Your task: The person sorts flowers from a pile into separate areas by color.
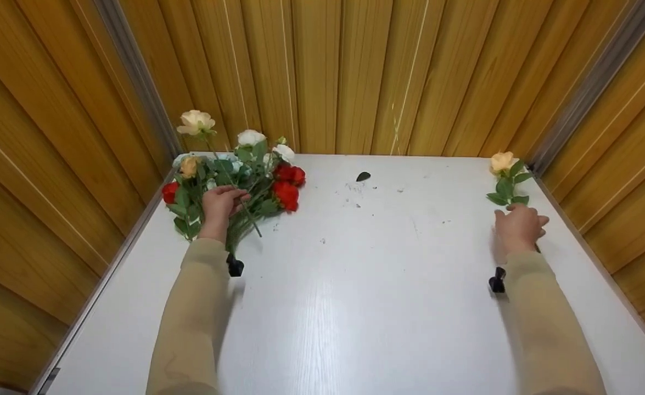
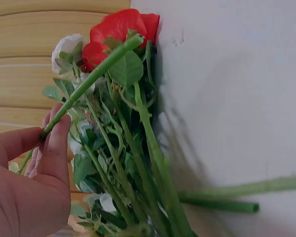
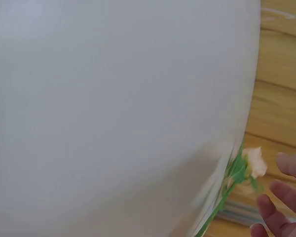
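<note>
My left hand (image 1: 223,206) pinches the green stem (image 2: 89,81) of a cream artificial rose (image 1: 196,122) between thumb and fingers, with its bloom raised at the upper left. Beneath it lies a pile of artificial flowers, with red blooms (image 1: 285,195), white blooms (image 1: 251,137) and an orange one (image 1: 189,167). Over on the right, my right hand (image 1: 520,227) hovers with fingers spread beside a peach rose (image 1: 502,162). That rose lies on the table, its leaves (image 1: 505,188) just beyond my fingertips and part of its stem hidden by the hand.
The white table (image 1: 355,302) meets ribbed wooden walls (image 1: 338,77) at the back and both sides. A loose dark leaf (image 1: 363,176) and small scraps lie near the back middle. Black wrist mounts (image 1: 235,266) stick out from the sleeves.
</note>
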Demonstrator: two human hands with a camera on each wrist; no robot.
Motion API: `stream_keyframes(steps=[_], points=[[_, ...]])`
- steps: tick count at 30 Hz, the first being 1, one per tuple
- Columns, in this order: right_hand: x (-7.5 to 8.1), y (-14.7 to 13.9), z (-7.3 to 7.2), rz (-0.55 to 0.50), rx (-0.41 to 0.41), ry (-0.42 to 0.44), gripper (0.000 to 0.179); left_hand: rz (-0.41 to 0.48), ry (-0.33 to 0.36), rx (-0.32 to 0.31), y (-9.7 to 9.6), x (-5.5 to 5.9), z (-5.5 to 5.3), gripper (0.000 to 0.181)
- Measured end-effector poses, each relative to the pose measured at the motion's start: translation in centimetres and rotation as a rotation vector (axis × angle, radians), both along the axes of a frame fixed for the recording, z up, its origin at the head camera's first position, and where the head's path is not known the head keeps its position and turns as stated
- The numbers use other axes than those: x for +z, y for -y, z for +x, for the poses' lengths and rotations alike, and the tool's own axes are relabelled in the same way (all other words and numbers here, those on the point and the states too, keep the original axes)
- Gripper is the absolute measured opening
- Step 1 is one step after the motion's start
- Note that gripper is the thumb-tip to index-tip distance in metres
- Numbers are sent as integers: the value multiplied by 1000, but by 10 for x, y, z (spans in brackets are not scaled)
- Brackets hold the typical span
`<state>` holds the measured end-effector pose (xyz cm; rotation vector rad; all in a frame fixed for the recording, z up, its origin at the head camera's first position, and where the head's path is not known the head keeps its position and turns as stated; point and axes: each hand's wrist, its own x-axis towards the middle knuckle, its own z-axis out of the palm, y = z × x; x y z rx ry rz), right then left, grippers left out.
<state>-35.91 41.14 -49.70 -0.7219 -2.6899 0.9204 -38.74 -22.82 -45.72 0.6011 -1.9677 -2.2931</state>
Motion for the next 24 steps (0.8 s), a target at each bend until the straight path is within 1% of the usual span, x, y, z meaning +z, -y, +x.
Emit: stream_keyframes(steps=[3, 6, 9, 11, 14, 18, 22, 24], points=[[3, 27, -4, -4, 67, -71, 47, -22, -28, -36, -20, 2, -1, 43], [3, 57, -6, -13, 146, -130, 43, -20, -46, -76, -42, 2, -2, 41], [2, 88, -5, -50, 239, -155, 39, -8, -51, -114, -66, 0, -2, 38], [0, 109, -4, -105, 298, -158, 36, 4, -51, -135, -83, -2, -1, 37], [-4, 142, -1, -209, 395, -146, 31, 23, -48, -180, -110, -7, 3, 32], [-11, 186, 7, -353, 544, -108, 28, 45, -54, -260, -145, -14, 8, 28], [-16, 222, 17, -456, 687, -34, 32, 50, -59, -339, -177, -21, 15, 28], [-17, 236, 21, -495, 730, -2, 34, 57, -69, -376, -191, -23, 19, 27]])
